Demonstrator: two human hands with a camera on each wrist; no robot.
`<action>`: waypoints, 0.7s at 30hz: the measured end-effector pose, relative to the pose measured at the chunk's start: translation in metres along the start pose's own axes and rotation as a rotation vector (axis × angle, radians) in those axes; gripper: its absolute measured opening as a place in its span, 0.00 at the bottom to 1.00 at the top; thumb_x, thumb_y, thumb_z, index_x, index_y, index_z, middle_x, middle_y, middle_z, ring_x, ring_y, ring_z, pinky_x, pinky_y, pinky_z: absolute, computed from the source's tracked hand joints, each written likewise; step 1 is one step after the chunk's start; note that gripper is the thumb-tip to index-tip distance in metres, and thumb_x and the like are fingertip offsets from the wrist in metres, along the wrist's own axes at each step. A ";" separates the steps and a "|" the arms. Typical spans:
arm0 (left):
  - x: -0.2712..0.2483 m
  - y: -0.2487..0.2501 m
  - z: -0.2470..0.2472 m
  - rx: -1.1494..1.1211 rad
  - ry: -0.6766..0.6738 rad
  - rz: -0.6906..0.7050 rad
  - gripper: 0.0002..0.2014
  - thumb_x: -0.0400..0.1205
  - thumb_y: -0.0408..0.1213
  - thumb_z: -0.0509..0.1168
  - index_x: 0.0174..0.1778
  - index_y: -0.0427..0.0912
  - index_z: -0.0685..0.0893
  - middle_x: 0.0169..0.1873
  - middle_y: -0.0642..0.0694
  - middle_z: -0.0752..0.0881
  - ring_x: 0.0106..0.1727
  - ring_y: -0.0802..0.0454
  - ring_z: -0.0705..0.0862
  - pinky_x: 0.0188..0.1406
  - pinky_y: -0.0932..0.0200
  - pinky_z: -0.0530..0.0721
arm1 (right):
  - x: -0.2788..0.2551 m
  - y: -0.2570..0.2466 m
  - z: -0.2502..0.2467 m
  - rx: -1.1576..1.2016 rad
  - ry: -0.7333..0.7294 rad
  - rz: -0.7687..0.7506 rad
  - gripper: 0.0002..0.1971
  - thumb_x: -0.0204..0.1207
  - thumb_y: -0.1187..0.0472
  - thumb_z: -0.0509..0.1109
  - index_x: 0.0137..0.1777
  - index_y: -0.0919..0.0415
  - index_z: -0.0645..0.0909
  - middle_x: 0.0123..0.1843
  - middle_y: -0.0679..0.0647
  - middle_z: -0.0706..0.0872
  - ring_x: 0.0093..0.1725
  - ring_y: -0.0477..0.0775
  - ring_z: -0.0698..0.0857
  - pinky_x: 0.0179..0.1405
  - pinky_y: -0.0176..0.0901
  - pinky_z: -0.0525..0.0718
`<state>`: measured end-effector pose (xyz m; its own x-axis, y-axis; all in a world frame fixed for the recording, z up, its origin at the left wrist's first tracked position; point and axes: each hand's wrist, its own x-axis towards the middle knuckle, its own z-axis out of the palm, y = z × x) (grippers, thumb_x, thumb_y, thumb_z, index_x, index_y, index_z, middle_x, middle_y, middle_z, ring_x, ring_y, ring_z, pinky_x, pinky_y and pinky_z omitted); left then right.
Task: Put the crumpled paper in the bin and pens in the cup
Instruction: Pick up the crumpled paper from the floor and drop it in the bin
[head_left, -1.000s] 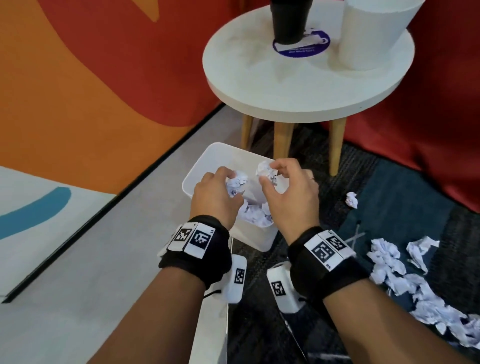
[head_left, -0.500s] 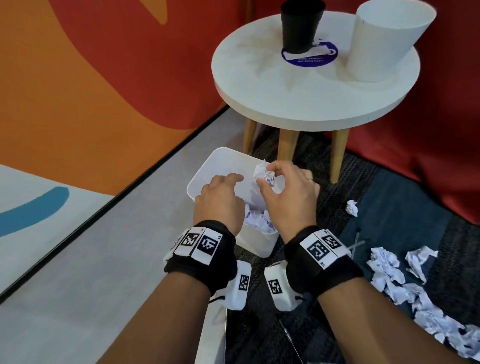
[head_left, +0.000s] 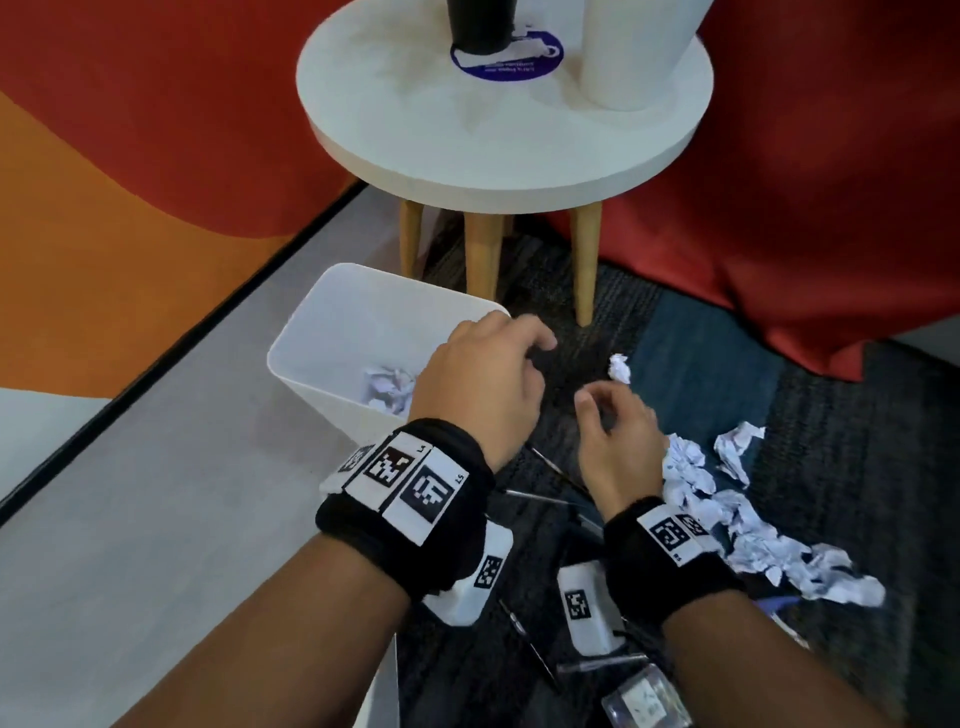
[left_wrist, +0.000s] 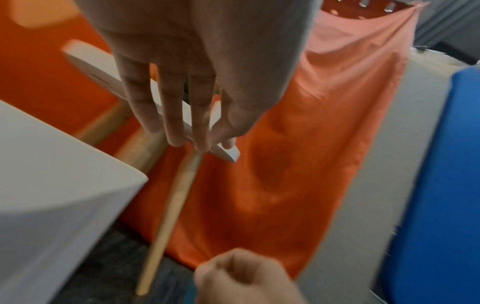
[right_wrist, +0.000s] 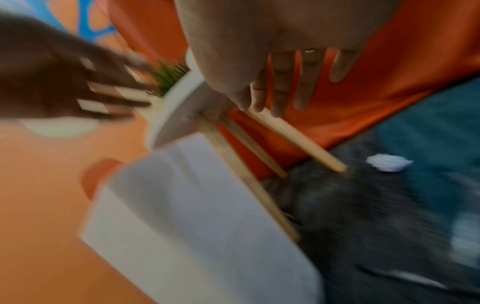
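Observation:
A white bin (head_left: 322, 332) stands on the floor with crumpled paper (head_left: 389, 387) inside. My left hand (head_left: 514, 358) hovers by its right rim, fingers relaxed and empty; in the left wrist view its fingers (left_wrist: 176, 123) are straight. Further right, above the dark carpet, my right hand (head_left: 602, 405) is loosely curled and holds nothing. A single paper ball (head_left: 619, 367) lies just beyond it, and a heap of crumpled paper (head_left: 727, 514) lies to its right. Pens (head_left: 537, 498) lie on the carpet under my wrists. The black cup (head_left: 480, 26) stands on the round table (head_left: 498, 135).
A white pot (head_left: 639, 47) shares the table top, whose wooden legs (head_left: 480, 260) stand just behind the bin. A red cloth (head_left: 805, 208) hangs behind and to the right. An orange and red wall panel runs along the left. A clear plastic item (head_left: 644, 701) lies near my right forearm.
Both hands held crumpled paper over the bin; now they are empty and have moved to the right, off the bin. More paper lies in the bin.

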<state>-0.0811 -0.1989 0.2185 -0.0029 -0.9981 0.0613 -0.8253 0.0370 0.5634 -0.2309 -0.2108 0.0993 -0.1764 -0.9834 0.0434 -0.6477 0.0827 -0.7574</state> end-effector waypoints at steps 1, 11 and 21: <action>0.001 0.008 0.010 -0.013 -0.032 0.054 0.13 0.81 0.35 0.60 0.59 0.53 0.82 0.54 0.50 0.83 0.60 0.47 0.78 0.58 0.46 0.78 | -0.003 0.021 -0.001 -0.034 -0.028 0.022 0.04 0.80 0.49 0.64 0.46 0.44 0.79 0.46 0.45 0.86 0.53 0.54 0.81 0.63 0.64 0.75; 0.006 0.031 0.149 0.030 -0.442 0.158 0.11 0.83 0.37 0.58 0.56 0.56 0.80 0.54 0.50 0.82 0.57 0.44 0.80 0.55 0.46 0.81 | 0.003 0.192 0.002 -0.558 -0.320 0.235 0.10 0.80 0.55 0.64 0.57 0.57 0.80 0.58 0.60 0.83 0.60 0.66 0.82 0.55 0.55 0.82; -0.028 0.009 0.251 0.142 -0.681 0.171 0.12 0.82 0.36 0.56 0.57 0.55 0.80 0.59 0.49 0.82 0.61 0.45 0.81 0.57 0.50 0.81 | 0.017 0.269 0.012 -0.652 -0.450 0.380 0.27 0.79 0.49 0.67 0.77 0.48 0.65 0.73 0.62 0.68 0.72 0.72 0.69 0.70 0.60 0.72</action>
<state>-0.2305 -0.1833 0.0152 -0.4525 -0.7895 -0.4147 -0.8472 0.2353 0.4764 -0.3994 -0.2072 -0.1111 -0.2463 -0.8296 -0.5010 -0.9231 0.3583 -0.1394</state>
